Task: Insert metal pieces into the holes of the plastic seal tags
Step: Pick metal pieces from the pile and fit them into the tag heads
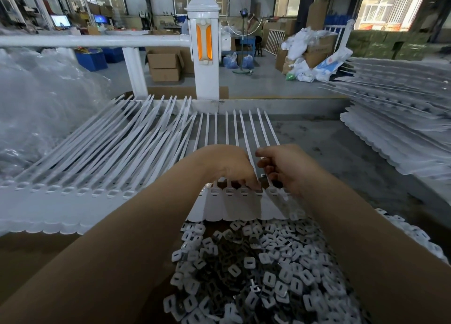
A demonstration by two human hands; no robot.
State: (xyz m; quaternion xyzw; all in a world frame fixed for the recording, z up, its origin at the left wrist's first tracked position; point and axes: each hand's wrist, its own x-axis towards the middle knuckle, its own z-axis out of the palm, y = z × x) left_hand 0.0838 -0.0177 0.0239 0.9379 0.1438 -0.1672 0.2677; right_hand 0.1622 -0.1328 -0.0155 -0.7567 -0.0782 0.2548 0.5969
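Left hand [229,167], fingers curled, pressing a metal piece into a tag [244,201] hole. Right hand [284,169] pinching a strap [253,133], steadying the strip.

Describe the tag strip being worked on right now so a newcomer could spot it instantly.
Start at the white post with the orange reflector, then come straight down to the two hands. The strip of seal tags lies under them, just beyond the pile of loose small pieces. Unlike the longer row to its left, the left hand and right hand are touching it.
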